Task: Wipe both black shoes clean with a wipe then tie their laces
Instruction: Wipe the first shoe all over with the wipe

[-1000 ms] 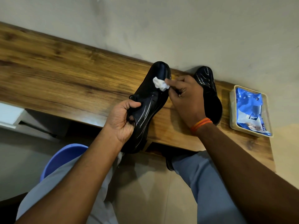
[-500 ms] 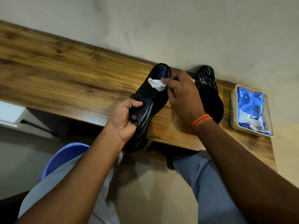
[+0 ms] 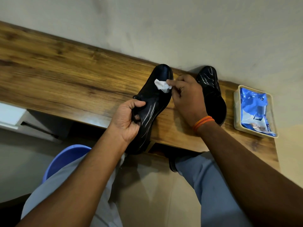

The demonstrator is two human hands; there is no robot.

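Observation:
A glossy black shoe (image 3: 153, 102) lies tilted with its toe on the wooden table (image 3: 65, 82) and its heel past the front edge. My left hand (image 3: 127, 120) grips it at the opening near the laces. My right hand (image 3: 186, 97) pinches a crumpled white wipe (image 3: 162, 86) and presses it on the shoe's upper just behind the toe. The second black shoe (image 3: 211, 92) stands on the table to the right, partly hidden behind my right hand and wrist.
A beige tray (image 3: 237, 112) with a blue wipes pack (image 3: 254, 110) sits at the table's right end. The wall runs right behind the table. A blue stool (image 3: 65, 159) and my knees are below the front edge.
My right hand has slid the wipe along the shoe's upper toward the toe and left side. My left hand keeps its hold and the shoe has barely shifted.

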